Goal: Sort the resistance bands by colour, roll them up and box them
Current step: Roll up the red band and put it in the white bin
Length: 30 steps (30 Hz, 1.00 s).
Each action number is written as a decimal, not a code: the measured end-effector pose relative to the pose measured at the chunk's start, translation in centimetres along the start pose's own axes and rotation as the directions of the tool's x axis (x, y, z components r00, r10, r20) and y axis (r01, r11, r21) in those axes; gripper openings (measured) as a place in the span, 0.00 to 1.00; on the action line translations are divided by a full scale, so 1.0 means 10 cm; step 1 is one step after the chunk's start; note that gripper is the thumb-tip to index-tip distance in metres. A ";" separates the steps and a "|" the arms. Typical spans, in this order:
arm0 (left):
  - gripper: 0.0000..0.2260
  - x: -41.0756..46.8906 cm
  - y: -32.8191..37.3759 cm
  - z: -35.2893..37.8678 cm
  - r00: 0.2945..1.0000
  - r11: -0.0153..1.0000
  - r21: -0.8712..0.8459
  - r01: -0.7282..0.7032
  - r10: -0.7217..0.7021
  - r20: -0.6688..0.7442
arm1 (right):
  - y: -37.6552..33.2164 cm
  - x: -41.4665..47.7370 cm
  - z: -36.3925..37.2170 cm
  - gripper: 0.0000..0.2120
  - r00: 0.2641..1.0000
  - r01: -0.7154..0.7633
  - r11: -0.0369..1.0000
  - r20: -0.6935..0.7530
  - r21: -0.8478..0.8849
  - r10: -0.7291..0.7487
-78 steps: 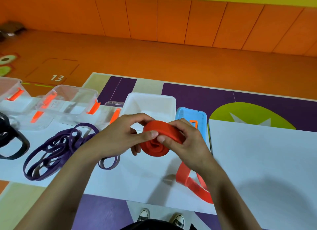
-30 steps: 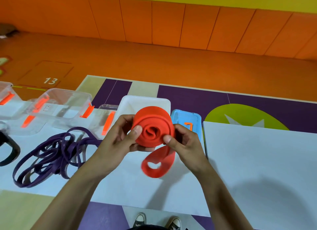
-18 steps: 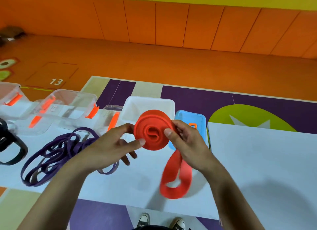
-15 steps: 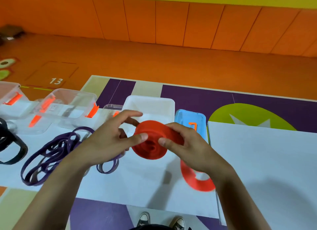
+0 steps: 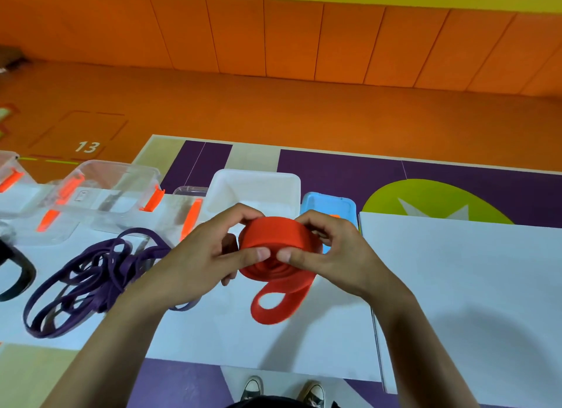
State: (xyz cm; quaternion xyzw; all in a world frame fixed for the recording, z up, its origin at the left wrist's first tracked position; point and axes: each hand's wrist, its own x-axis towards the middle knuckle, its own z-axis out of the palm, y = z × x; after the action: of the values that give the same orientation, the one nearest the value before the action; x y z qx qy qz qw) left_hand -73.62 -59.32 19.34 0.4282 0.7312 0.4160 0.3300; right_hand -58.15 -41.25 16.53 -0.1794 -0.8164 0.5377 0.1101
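2 hands (image 5: pixel 209 255) (image 5: pixel 331 255) grip red band (image 5: pixel 278 240)

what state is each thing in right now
red band: mostly rolled, a loop of tail hanging, held off the table
left hand: gripping the roll
right hand: gripping the roll
purple bands: loose tangle, unrolled
black band: unrolled
white bin: open
clear box: open

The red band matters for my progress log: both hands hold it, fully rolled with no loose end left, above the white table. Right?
Not quite. The head view shows the red band in the left hand and right hand, above the white table, but a loose loop hangs below the roll.
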 end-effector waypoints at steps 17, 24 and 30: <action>0.10 0.00 -0.08 0.15 0.909 0.871 -0.422 -0.253 0.064 -0.412 | 0.09 0.06 0.21 0.18 0.998 0.034 0.910 -0.065 0.413 -0.008; 0.15 0.00 -0.07 0.34 0.967 0.797 -0.590 -0.129 -0.031 -0.253 | 0.00 0.08 0.34 0.21 0.976 0.100 0.870 -0.219 0.483 0.010; 0.15 -0.09 -0.06 0.00 0.984 0.987 -0.120 0.110 -0.125 -0.126 | 0.02 0.00 0.17 0.19 0.997 0.044 0.948 -0.075 0.316 -0.021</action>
State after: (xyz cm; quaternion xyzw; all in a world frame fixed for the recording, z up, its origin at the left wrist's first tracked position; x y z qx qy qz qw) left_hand -73.40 -60.31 18.92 0.3362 0.7511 0.4639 0.3280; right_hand -58.79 -42.62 15.64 -0.1647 -0.7179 0.6534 0.1750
